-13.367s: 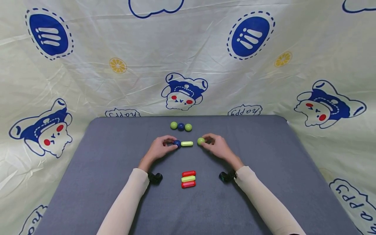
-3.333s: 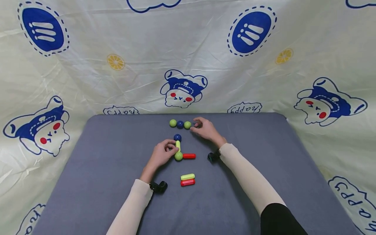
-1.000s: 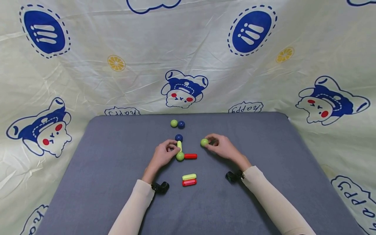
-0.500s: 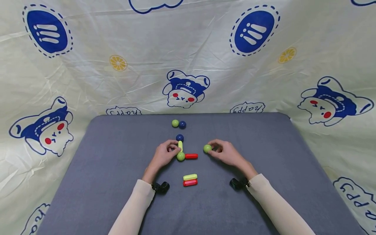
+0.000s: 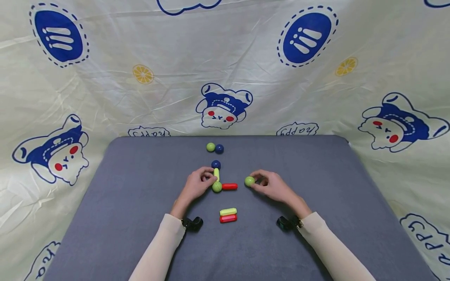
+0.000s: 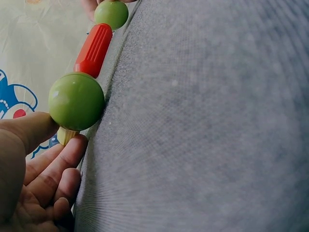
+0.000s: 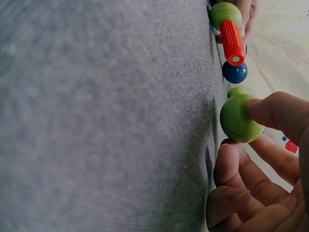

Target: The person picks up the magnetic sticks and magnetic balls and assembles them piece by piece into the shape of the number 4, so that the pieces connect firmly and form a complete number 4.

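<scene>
My left hand (image 5: 198, 182) pinches a yellow-green rod (image 5: 216, 174) between thumb and fingers. A blue ball (image 5: 216, 164) sits at the rod's far end and a green ball (image 6: 76, 101) at its near end. From that green ball a red rod (image 5: 230, 186) points right, making an L shape; its free end shows a small pale disc in the right wrist view. My right hand (image 5: 272, 186) pinches another green ball (image 7: 240, 118) by thumb and fingertips, a short gap to the right of the red rod's free end.
Towards the back of the grey table (image 5: 147, 242), a loose green ball (image 5: 210, 147) and a blue ball (image 5: 219, 149) lie side by side. Nearer the front lie a yellow-green rod (image 5: 228, 212) and a red rod (image 5: 228, 218), parallel. A printed curtain (image 5: 246, 43) hangs behind.
My right hand has taken the right-hand green ball from the back row and brought it forward, level with the red rod. My left hand keeps its pinch, and the L shape stays put.
</scene>
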